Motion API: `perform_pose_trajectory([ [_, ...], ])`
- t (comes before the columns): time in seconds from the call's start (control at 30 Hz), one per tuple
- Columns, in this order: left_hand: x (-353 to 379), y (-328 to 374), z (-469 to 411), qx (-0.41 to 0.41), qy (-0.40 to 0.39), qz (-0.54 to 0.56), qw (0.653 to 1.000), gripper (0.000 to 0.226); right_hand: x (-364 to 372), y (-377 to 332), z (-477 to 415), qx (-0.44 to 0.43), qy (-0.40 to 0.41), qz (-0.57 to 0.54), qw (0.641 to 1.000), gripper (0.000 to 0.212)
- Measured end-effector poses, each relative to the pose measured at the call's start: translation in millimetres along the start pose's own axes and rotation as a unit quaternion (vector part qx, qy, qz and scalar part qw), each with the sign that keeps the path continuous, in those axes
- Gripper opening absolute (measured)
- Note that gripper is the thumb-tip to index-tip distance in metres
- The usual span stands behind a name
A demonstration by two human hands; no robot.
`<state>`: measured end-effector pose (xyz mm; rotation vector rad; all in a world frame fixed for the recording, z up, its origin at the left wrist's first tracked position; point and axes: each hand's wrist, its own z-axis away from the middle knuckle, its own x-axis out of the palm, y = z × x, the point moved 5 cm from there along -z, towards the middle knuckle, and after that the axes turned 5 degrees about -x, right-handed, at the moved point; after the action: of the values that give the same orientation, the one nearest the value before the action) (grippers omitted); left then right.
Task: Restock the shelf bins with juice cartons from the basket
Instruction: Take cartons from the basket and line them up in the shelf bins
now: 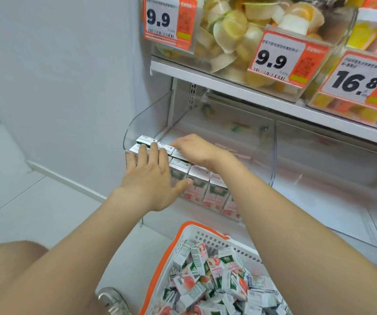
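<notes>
Bare arms, bare leg, one silver shoe.
The left forearm (87,242) and right forearm (285,223) are uncovered along all their visible length, as are the left hand (147,178) and right hand (196,148). A bare leg (12,269) fills the lower left corner. The shoe (112,300) is a silver-grey trainer with a shiny upper, partly hidden.

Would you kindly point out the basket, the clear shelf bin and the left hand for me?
basket (208,238), head view, on its white perforated back wall.
clear shelf bin (151,117), head view, on its transparent left side wall.
left hand (151,176), head view, on the back of the hand.
</notes>
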<state>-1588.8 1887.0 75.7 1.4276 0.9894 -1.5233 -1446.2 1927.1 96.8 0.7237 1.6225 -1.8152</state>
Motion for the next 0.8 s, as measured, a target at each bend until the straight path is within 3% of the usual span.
perform_pose_trajectory([
  [0.17, -6, 8, 5, -0.006, 0.078, 0.024, 0.997, 0.096, 4, -4, 5, -0.050, 0.014, 0.135, 0.989, 0.036],
  [0.3, -9, 25, 35, 0.011, 0.151, -0.017, 0.988, 0.089, -13, -12, 55, -0.157, 0.167, 0.143, 0.963, 0.037],
  [0.43, -5, 46, 69, 0.043, 0.182, 0.006, 0.982, 0.054, -17, -3, 139, -0.252, 0.291, 0.112, 0.916, 0.023],
  [0.5, 5, 64, 83, 0.086, 0.125, 0.012, 0.988, 0.052, -6, 15, 177, -0.253, 0.287, 0.112, 0.917, 0.022],
  [0.6, 40, 91, 97, 0.152, -0.055, 0.018, 0.987, 0.045, 15, 57, 217, -0.209, 0.233, 0.128, 0.941, 0.026],
  [0.7, 74, 112, 105, 0.197, -0.179, -0.020, 0.964, 0.034, 36, 106, 239, -0.116, 0.140, 0.128, 0.975, 0.028],
  [0.8, 105, 129, 109, 0.255, -0.253, -0.073, 0.930, 0.029, 59, 157, 248, -0.025, 0.028, 0.136, 0.990, 0.034],
])
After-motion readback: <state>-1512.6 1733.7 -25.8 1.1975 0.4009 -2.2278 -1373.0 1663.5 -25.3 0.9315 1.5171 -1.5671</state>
